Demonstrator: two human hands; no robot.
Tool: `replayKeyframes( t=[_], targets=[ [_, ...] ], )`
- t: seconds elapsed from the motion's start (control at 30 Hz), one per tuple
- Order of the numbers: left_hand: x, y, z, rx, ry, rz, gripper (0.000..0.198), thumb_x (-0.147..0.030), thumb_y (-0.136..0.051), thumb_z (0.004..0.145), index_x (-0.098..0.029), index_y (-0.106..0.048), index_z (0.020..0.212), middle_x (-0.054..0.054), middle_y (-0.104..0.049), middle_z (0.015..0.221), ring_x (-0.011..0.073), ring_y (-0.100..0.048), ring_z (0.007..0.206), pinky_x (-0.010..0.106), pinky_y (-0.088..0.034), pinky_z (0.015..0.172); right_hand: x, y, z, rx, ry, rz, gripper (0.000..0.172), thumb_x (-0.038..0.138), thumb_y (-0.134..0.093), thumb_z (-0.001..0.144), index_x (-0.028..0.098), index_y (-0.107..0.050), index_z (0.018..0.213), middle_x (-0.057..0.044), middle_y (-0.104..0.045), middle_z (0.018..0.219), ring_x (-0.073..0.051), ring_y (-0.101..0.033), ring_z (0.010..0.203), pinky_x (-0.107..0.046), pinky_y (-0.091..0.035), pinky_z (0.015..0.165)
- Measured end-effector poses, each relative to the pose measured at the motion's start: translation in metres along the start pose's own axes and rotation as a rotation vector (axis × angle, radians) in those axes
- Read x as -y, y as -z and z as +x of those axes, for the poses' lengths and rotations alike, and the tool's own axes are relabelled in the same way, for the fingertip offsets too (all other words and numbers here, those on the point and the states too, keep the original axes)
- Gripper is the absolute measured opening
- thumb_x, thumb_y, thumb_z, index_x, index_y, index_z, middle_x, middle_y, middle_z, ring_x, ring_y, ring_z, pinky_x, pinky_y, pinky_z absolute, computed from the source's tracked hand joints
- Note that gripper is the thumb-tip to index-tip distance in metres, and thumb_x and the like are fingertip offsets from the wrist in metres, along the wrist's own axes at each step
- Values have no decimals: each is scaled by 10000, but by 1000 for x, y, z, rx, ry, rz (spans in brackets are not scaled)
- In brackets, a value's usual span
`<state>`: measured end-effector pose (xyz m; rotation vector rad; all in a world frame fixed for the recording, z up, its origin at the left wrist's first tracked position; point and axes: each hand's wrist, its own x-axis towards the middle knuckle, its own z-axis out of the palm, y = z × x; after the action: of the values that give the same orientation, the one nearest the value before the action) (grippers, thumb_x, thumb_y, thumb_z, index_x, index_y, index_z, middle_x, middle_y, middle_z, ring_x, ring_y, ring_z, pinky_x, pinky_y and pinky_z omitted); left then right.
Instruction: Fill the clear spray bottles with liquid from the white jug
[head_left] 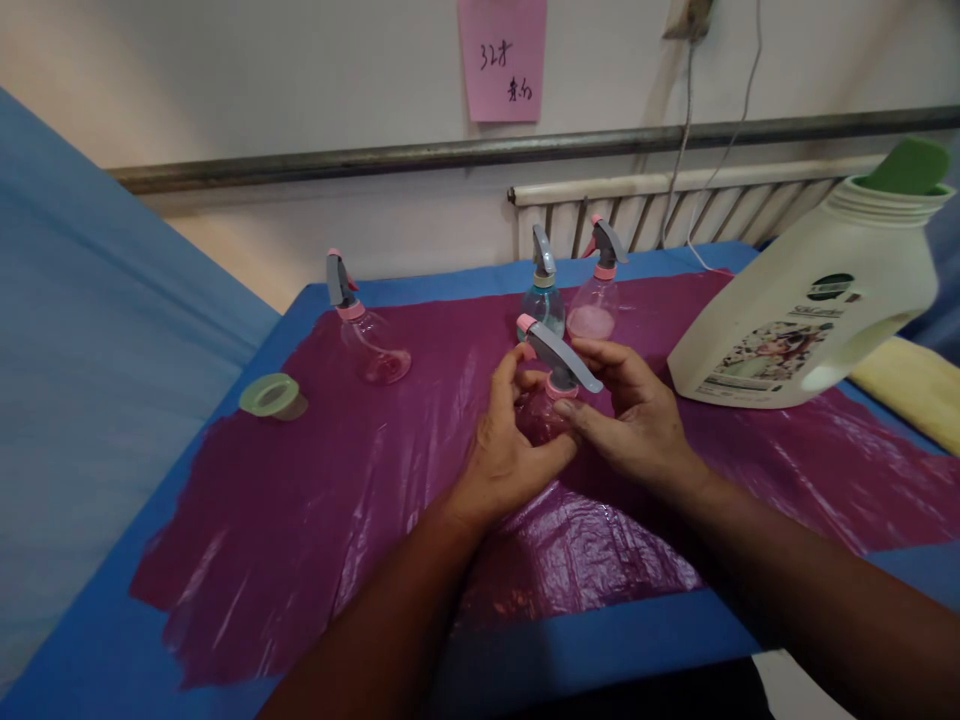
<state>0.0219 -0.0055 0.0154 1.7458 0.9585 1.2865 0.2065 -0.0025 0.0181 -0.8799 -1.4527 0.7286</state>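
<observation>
Between my hands stands a spray bottle (559, 365) with a grey and pink trigger head and a clear pinkish body, its lower part partly hidden by my fingers. My left hand (510, 440) wraps round the body from the left. At the right, my right hand (637, 410) grips near the pink collar, the thumb pressed just below it. Just behind are a blue spray bottle (544, 300) and a pink spray bottle (594, 305) holding pale contents. Farther left, another pink spray bottle (375, 345) leans at a tilt.
A large cream jug (810, 300) with a green scoop-like piece (909, 165) in its mouth stands at right, beside a yellow cloth (911, 385). A small green-rimmed cup (271, 395) sits at left. Purple plastic sheeting (300, 540) covers the blue table (97, 610). A wall with a radiator (705, 185) lies behind.
</observation>
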Motion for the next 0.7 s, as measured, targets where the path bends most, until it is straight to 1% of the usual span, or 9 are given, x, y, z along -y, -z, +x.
replayKeyframes(
  t=[0.1,0.2,0.27,0.37,0.47,0.57,0.63,0.7],
  targets=[
    [0,0,0,5,16,-5,1004,-220,-895,918,-354,-328,1735,109,-710,1451,323,-756,1312,563,-671,1105,-1,1,0,14,14,3,639,357,-906,991,393,-651,1576,-55,-793,1462,-294,-761,1368,-627,-578,1277],
    [1,1,1,3,26,0,1040,-283,-953,906,-349,-329,1736,126,-707,1476,349,-742,1350,607,-640,1157,-1,3,-1,59,30,4,655,307,-832,1042,437,-607,1643,-43,-787,1465,-286,-754,1382,-617,-579,1270],
    [1,1,1,0,36,-8,1067,-288,-983,887,-354,-338,1734,132,-703,1494,363,-730,1374,632,-622,1185,0,3,-2,80,46,21,653,283,-790,1064,448,-591,1663,-45,-769,1502,-285,-730,1430,-616,-557,1297],
    [0,1,0,5,45,-24,1053,-247,-965,886,-356,-349,1734,128,-699,1489,358,-740,1352,633,-629,1179,0,1,-2,46,50,29,654,299,-852,1027,434,-624,1625,-53,-740,1559,-291,-712,1454,-615,-544,1314],
    [-3,0,0,4,37,-25,1014,-195,-915,894,-350,-361,1728,119,-698,1454,345,-753,1319,600,-658,1137,-1,-1,-1,-9,36,17,657,333,-937,967,415,-666,1561,-51,-767,1488,-289,-743,1384,-612,-576,1277],
    [-5,0,1,6,33,-39,1000,-192,-908,899,-342,-360,1721,122,-698,1442,345,-755,1312,570,-682,1094,-1,-1,-1,-14,28,9,655,346,-914,989,401,-646,1584,-47,-794,1391,-276,-765,1319,-606,-600,1241],
    [-4,1,1,11,38,-41,1014,-227,-931,907,-343,-346,1727,131,-700,1454,356,-750,1326,587,-676,1105,1,0,-1,12,18,2,658,338,-861,1026,398,-609,1631,-55,-796,1388,-273,-769,1307,-607,-611,1224],
    [-3,1,1,9,39,-23,1038,-272,-962,905,-346,-341,1733,139,-702,1472,373,-735,1359,636,-642,1161,2,1,-2,43,11,-2,643,326,-800,1060,400,-584,1662,-68,-790,1424,-276,-766,1325,-615,-610,1229]
  ],
)
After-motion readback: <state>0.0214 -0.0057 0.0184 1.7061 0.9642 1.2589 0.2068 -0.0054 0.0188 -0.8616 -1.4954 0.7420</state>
